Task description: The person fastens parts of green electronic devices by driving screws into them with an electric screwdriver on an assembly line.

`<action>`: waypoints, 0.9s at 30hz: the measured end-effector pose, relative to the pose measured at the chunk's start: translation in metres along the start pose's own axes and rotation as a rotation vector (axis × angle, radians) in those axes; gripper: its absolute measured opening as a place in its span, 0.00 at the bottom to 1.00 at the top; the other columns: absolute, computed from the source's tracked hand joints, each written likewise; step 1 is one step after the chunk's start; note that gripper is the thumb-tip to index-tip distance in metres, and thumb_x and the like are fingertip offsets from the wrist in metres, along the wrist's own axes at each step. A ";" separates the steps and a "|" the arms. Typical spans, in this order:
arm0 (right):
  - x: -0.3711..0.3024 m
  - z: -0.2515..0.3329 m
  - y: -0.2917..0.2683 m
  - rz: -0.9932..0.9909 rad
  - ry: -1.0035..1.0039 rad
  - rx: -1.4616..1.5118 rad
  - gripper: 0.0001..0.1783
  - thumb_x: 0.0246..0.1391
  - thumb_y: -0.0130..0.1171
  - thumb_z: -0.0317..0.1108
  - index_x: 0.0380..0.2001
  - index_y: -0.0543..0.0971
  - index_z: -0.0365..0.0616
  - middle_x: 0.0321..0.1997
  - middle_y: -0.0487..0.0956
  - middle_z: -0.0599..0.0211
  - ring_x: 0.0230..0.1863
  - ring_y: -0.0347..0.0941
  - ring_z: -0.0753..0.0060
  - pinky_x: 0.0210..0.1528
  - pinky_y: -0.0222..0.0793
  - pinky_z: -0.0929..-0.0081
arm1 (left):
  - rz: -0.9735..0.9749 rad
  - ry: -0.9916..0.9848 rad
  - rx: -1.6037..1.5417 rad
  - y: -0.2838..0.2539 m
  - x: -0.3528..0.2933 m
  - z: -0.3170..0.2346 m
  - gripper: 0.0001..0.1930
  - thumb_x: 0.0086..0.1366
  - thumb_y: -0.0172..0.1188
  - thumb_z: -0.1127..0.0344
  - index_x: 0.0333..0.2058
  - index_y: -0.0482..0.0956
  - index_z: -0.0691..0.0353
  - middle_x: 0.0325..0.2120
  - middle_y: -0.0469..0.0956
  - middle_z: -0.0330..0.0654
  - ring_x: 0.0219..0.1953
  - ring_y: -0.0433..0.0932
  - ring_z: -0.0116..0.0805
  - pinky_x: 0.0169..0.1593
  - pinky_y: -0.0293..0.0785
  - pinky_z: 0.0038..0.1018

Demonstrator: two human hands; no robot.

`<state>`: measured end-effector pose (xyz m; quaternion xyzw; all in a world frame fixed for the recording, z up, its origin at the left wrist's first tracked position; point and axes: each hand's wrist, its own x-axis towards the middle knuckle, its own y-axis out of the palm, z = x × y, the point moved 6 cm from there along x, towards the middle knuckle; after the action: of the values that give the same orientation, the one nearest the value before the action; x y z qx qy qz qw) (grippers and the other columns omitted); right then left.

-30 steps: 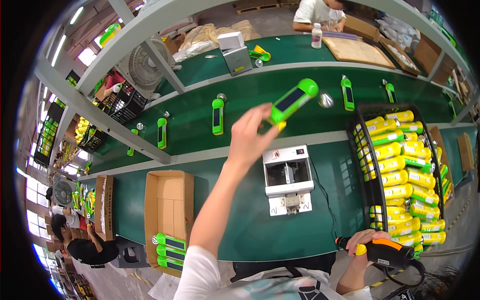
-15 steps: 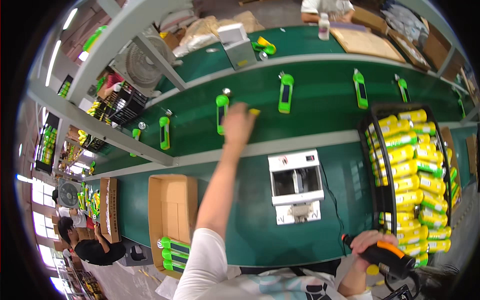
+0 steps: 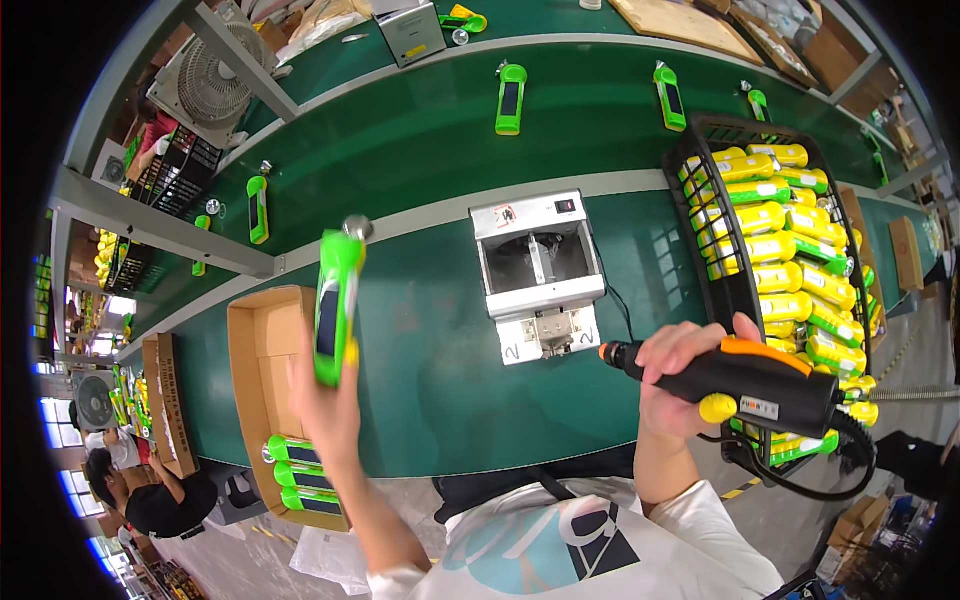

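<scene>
My left hand (image 3: 328,415) is closed round a green-and-yellow flashlight-shaped device (image 3: 340,295) with a dark panel and a silver round end. It is lifted over the near bench, beside the cardboard box (image 3: 268,312). In that box lie several similar green devices (image 3: 300,475). My right hand (image 3: 672,385) grips a black electric screwdriver (image 3: 755,378) with an orange lever, its tip pointing left. A yellow cover shows on one fingertip of that hand. Between my hands stands a silver-white screw feeder (image 3: 540,262) with an open, dark bin.
A black crate (image 3: 712,215) full of yellow and green devices stands on the right. Beyond a grey rail (image 3: 410,215), more green devices (image 3: 510,100) lie spaced along the green belt (image 3: 420,120). A grey post (image 3: 150,220) slants in at the left. A cable hangs from the screwdriver.
My left hand has picked a green device off the belt and drawn it back over the near bench. My right hand has raised the screwdriver to the left. The view has shifted.
</scene>
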<state>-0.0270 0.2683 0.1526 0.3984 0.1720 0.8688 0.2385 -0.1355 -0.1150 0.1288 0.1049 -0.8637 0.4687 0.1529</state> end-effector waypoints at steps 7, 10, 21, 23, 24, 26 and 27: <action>0.003 -0.014 0.015 0.035 0.038 0.116 0.36 0.71 0.58 0.51 0.70 0.60 0.42 0.28 0.77 0.58 0.24 0.74 0.62 0.30 0.77 0.61 | 0.525 0.286 -0.299 -0.019 -0.123 -0.025 0.40 0.45 0.78 0.72 0.61 0.79 0.64 0.48 0.87 0.43 0.44 0.77 0.43 0.50 0.77 0.35; -0.003 -0.020 0.024 0.122 0.022 0.126 0.36 0.70 0.59 0.51 0.70 0.61 0.42 0.30 0.78 0.57 0.25 0.75 0.61 0.30 0.78 0.62 | 0.647 0.408 -0.357 0.033 -0.128 -0.055 0.36 0.47 0.76 0.72 0.60 0.81 0.63 0.51 0.85 0.40 0.44 0.77 0.41 0.49 0.78 0.35; -0.022 -0.038 0.029 0.045 0.155 0.162 0.15 0.74 0.41 0.39 0.55 0.69 0.43 0.26 0.81 0.46 0.22 0.77 0.50 0.36 0.80 0.52 | 0.652 0.588 -0.363 0.103 -0.117 -0.072 0.31 0.50 0.76 0.68 0.57 0.82 0.62 0.55 0.83 0.37 0.44 0.78 0.39 0.50 0.77 0.35; -0.022 -0.031 0.032 0.126 0.127 0.093 0.16 0.74 0.43 0.40 0.58 0.68 0.44 0.28 0.81 0.47 0.23 0.77 0.51 0.37 0.80 0.53 | 0.641 0.593 -0.362 0.104 -0.118 -0.071 0.31 0.50 0.76 0.67 0.56 0.82 0.61 0.55 0.83 0.37 0.45 0.79 0.39 0.51 0.76 0.35; -0.022 -0.028 0.035 0.206 0.098 0.030 0.19 0.75 0.46 0.40 0.62 0.67 0.45 0.31 0.82 0.47 0.24 0.77 0.52 0.38 0.80 0.53 | 0.628 0.597 -0.355 0.104 -0.118 -0.071 0.31 0.51 0.75 0.67 0.56 0.83 0.61 0.55 0.83 0.37 0.47 0.79 0.39 0.51 0.76 0.35; -0.020 -0.024 0.038 0.280 0.069 -0.012 0.22 0.73 0.52 0.40 0.65 0.64 0.48 0.35 0.83 0.50 0.27 0.79 0.54 0.37 0.81 0.56 | 0.616 0.606 -0.349 0.104 -0.117 -0.071 0.31 0.50 0.75 0.67 0.56 0.83 0.61 0.55 0.82 0.37 0.48 0.79 0.39 0.51 0.76 0.36; -0.019 -0.025 0.042 0.318 0.058 -0.056 0.24 0.71 0.56 0.38 0.65 0.64 0.48 0.35 0.83 0.52 0.28 0.80 0.55 0.37 0.81 0.58 | 0.605 0.610 -0.336 0.104 -0.117 -0.069 0.31 0.50 0.75 0.67 0.56 0.83 0.61 0.55 0.82 0.37 0.49 0.79 0.39 0.52 0.76 0.36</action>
<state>-0.0468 0.2198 0.1463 0.3883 0.0894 0.9113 0.1039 -0.0488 0.0036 0.0413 -0.3209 -0.8350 0.3553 0.2711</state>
